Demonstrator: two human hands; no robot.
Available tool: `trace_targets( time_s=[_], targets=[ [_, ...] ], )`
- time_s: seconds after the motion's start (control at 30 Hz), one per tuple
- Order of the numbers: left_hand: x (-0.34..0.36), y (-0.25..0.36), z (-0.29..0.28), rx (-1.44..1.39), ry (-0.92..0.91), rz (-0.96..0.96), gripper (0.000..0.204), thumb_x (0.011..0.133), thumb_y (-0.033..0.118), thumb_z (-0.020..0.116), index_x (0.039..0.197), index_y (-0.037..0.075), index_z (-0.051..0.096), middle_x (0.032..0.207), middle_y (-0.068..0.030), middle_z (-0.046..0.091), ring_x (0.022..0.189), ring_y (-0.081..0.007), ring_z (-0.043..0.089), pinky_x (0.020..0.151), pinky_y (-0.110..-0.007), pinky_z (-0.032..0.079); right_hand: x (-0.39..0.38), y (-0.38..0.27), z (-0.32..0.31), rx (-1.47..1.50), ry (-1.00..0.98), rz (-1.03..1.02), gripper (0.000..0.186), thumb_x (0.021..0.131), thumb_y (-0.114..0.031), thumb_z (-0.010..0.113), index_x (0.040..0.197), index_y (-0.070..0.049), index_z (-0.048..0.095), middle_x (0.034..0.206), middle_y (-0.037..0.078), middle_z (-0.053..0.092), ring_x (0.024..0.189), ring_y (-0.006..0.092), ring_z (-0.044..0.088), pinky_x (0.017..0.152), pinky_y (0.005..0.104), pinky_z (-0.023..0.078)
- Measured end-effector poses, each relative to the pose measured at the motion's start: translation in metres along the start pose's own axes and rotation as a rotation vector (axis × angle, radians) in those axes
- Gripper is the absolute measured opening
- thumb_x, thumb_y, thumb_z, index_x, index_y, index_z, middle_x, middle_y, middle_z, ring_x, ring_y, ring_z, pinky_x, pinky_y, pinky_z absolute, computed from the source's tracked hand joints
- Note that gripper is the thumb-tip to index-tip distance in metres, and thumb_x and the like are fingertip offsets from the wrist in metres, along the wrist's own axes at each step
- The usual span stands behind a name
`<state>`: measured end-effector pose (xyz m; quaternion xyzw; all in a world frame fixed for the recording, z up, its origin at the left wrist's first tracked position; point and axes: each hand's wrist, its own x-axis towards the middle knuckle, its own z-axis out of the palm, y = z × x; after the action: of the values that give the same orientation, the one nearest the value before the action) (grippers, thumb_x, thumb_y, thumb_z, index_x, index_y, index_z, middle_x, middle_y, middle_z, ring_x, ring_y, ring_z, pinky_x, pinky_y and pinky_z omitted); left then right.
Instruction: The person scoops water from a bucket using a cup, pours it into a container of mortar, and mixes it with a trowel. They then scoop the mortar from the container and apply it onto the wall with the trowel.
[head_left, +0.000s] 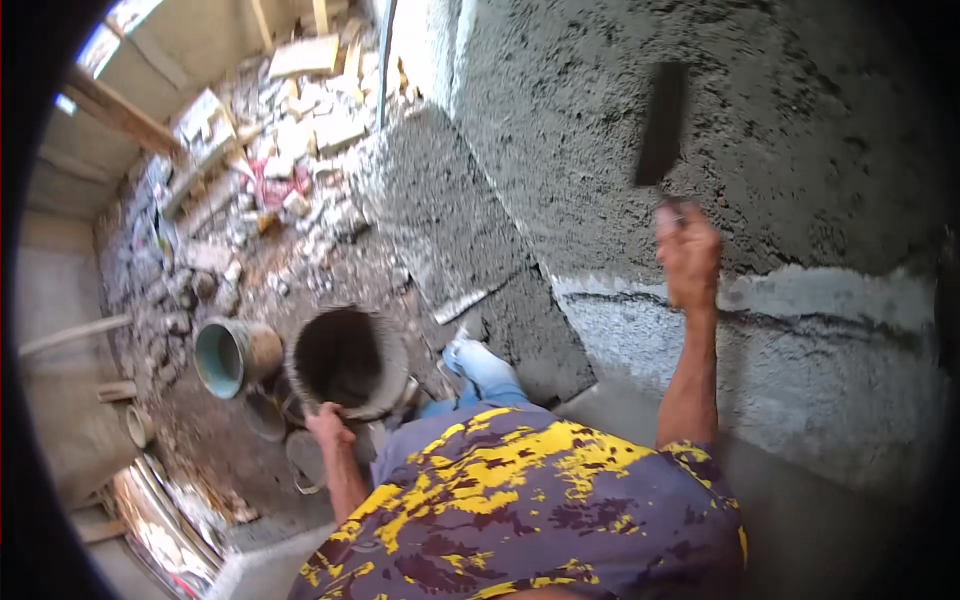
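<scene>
My right hand (pixel 688 255) is closed round the handle of a trowel (pixel 662 125). Its long dark blade points away from me, in front of the rough grey mortar on the wall (pixel 800 150); whether the blade touches the mortar I cannot tell. Lower left, my left hand (pixel 330 425) grips the near rim of a large bucket (pixel 385 405). That bucket is tilted with its mouth facing up and away, and its inside looks dark, with grey stuff low down. The fingers of the left hand are partly hidden at the rim.
Left of the held bucket lies a pale bucket (pixel 262 350) on its side, with other containers (pixel 305 455) nearer me. Rubble and broken boards (pixel 300 130) cover the far-left ground. A timber beam (pixel 125 110) slants there. Mortar-coated blocks or steps (pixel 450 210) border the wall.
</scene>
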<state>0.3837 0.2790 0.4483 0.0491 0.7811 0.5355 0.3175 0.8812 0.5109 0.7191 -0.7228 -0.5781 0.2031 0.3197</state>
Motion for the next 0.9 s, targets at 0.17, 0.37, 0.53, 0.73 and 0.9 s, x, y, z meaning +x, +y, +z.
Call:
trace_targets(
  time_s=[0.17, 0.37, 0.53, 0.73, 0.9],
  targets=[
    [0.004, 0.007, 0.084, 0.140, -0.465, 0.018, 0.054, 0.073, 0.002, 0.059, 0.125, -0.008, 0.049, 0.098, -0.0127, 0.063, 0.086, -0.0205, 0.058, 0.077, -0.034, 0.049, -0.065, 0.000, 0.129, -0.489, -0.459, -0.520, 0.021, 0.083, -0.020, 0.059, 0.094, -0.006, 0.069, 0.073, 0.016, 0.066, 0.069, 0.0272, 0.068, 0.063, 0.0405, 0.054],
    [-0.015, 0.058, 0.126, 0.109, -0.796, 0.337, 0.042, 0.077, 0.001, 0.052, 0.118, -0.003, 0.054, 0.102, -0.0098, 0.064, 0.085, -0.0167, 0.059, 0.077, -0.030, 0.049, -0.132, 0.005, 0.317, -0.798, -0.785, -0.505, 0.014, 0.073, -0.018, 0.062, 0.075, -0.011, 0.074, 0.080, 0.012, 0.071, 0.073, 0.0234, 0.070, 0.058, 0.0373, 0.053],
    [0.019, 0.080, 0.079, 0.217, -0.798, 0.504, 0.040, 0.080, 0.001, 0.051, 0.119, -0.002, 0.056, 0.110, -0.0100, 0.065, 0.096, -0.0190, 0.060, 0.087, -0.031, 0.046, -0.175, -0.016, 0.315, -0.452, -1.024, -0.380, 0.020, 0.074, -0.024, 0.061, 0.083, -0.011, 0.073, 0.086, 0.016, 0.071, 0.085, 0.0321, 0.070, 0.069, 0.0432, 0.055],
    [0.044, 0.103, 0.019, 0.074, -0.799, 0.281, 0.051, 0.076, 0.003, 0.057, 0.127, -0.003, 0.050, 0.111, -0.0107, 0.062, 0.095, -0.0207, 0.057, 0.086, -0.030, 0.046, -0.203, -0.040, 0.327, -0.267, -0.771, -0.321, 0.033, 0.078, -0.026, 0.057, 0.106, -0.008, 0.058, 0.091, 0.019, 0.067, 0.084, 0.0396, 0.067, 0.073, 0.0518, 0.054],
    [0.097, 0.058, -0.020, -0.023, -0.417, 0.137, 0.069, 0.068, -0.007, 0.057, 0.136, -0.002, 0.043, 0.119, -0.0115, 0.056, 0.095, -0.0203, 0.056, 0.085, -0.029, 0.046, -0.203, -0.071, 0.360, -0.141, -0.791, -0.559, 0.025, 0.088, -0.027, 0.056, 0.099, -0.004, 0.053, 0.087, 0.018, 0.063, 0.084, 0.0364, 0.066, 0.069, 0.0482, 0.053]
  ],
)
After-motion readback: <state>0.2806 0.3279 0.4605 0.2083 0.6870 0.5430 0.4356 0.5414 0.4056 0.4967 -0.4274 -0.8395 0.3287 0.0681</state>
